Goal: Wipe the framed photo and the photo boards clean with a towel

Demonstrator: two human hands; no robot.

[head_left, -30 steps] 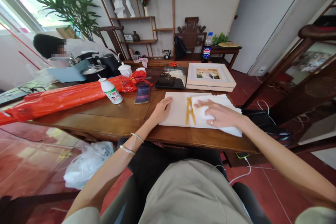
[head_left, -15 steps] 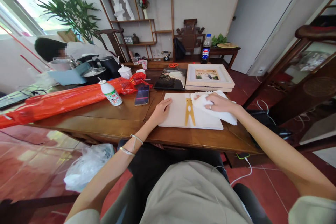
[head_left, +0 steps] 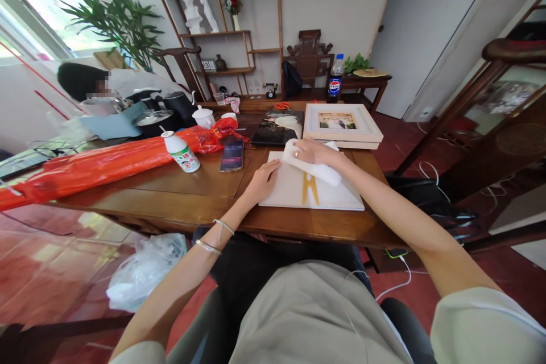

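Note:
A flat white panel [head_left: 281,194] lies on the wooden table near its front edge. A yellow clothes-peg-like bracket shape [head_left: 310,190] shows at its middle, its upper part covered. My left hand [head_left: 264,179] rests flat on the panel's left edge, fingers stretched out and empty. Bunched under my right hand [head_left: 313,152] is a white cloth [head_left: 322,172], pressed onto the upper part of the panel; the fingers wrap over it. Behind the panel stand a white-framed picture [head_left: 371,125] and a dark picture board [head_left: 277,128].
Left of the panel are a phone [head_left: 231,154], a white bottle [head_left: 180,151] and a long red plastic-wrapped bundle [head_left: 106,162]. A cola bottle [head_left: 335,79] stands behind the frame. A person [head_left: 81,81] leans at the far left. A plastic bag [head_left: 145,270] hangs below the table.
My right hand has slid the white cloth left and slightly up across the panel, now covering the top of the yellow shape. My left hand stays in place.

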